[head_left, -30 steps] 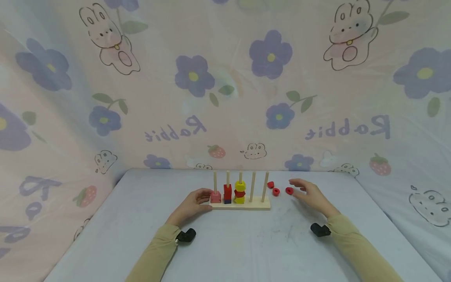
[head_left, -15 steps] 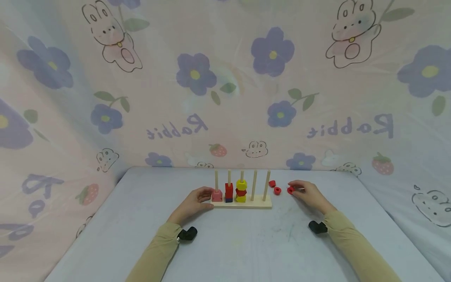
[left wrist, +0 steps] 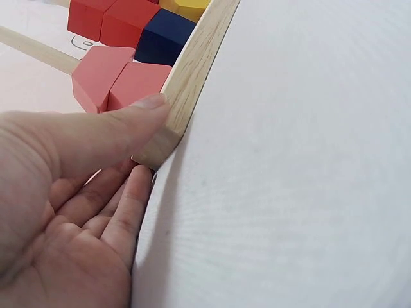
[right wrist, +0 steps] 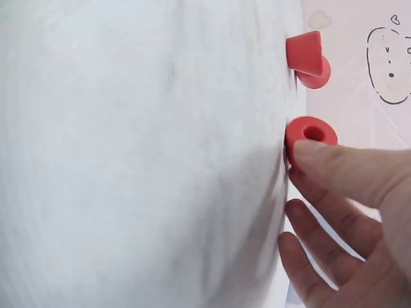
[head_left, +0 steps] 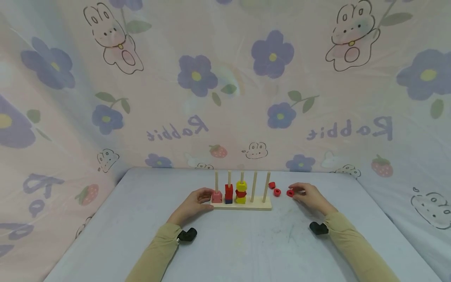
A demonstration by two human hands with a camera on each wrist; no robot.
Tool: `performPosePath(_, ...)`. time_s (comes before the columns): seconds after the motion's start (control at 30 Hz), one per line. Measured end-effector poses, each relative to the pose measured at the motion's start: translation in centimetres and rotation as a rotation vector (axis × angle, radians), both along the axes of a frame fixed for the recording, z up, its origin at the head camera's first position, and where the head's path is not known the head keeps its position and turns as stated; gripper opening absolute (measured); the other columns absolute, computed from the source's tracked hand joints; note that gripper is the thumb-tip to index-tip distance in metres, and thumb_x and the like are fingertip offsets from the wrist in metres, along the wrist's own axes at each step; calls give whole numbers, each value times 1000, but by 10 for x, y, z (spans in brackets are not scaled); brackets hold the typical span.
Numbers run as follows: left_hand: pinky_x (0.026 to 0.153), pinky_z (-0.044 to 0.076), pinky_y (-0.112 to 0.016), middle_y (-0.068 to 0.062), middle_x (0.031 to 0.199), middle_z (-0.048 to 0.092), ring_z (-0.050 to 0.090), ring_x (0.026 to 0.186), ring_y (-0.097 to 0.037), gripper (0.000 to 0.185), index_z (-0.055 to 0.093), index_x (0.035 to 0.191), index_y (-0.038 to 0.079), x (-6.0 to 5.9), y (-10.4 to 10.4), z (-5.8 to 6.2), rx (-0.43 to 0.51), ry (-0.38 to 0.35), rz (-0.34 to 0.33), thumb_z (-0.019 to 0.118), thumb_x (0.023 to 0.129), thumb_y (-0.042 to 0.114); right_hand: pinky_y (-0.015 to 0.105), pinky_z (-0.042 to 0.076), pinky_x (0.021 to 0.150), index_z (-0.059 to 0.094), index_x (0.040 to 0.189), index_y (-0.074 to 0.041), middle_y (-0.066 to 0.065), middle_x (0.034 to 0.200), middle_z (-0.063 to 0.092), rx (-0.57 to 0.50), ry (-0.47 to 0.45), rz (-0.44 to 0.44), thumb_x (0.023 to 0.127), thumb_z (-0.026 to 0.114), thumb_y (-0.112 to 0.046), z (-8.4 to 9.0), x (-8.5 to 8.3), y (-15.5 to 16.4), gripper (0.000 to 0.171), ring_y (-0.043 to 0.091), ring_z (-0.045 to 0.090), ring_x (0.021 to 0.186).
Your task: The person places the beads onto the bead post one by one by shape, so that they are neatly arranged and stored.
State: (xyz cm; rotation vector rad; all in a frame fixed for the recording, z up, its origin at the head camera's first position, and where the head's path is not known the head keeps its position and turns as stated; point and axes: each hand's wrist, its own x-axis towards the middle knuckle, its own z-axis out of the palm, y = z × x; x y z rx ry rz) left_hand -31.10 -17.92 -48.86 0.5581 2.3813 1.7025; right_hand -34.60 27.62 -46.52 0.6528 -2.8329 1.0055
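A wooden peg stand (head_left: pixel 258 203) rests on the table, upright pegs along its base. My left hand (head_left: pixel 192 203) grips its left end, thumb on the front edge (left wrist: pixel 186 96), fingers around the end. The leftmost peg carries pink blocks (head_left: pixel 216 197). Beside it, red blocks (head_left: pixel 229 190) sit above a dark blue block (left wrist: pixel 166 37). A third peg holds a red block (head_left: pixel 241 193) between yellow ones (head_left: pixel 241 185). To the right, my right hand (head_left: pixel 311 196) pinches a red bead (right wrist: pixel 313 127) with a round hole, thumb on its face.
Two more red beads lie between the stand and my right hand: one rounded (head_left: pixel 277 192), the other tapered (right wrist: pixel 305 52). The two right-hand pegs (head_left: pixel 254 186) are bare. A printed curtain (head_left: pixel 225 117) hangs behind the white table (head_left: pixel 239 246).
My right hand has closed its thumb and fingers on the red bead, from a little apart. The left hand keeps its hold on the stand's end.
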Motion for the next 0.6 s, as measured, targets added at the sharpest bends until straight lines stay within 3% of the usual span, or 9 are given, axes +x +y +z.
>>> performPosePath(0.6,103,42,-38,-18,130,53,52,121,-32,57,49,130,-4,-2,0,-2,43,19,-17,74,79,-2,47,54,83,65,109,-2,7,94,65,22,-70,-48,86,71,-9,4,2,-9,24,26,61,91)
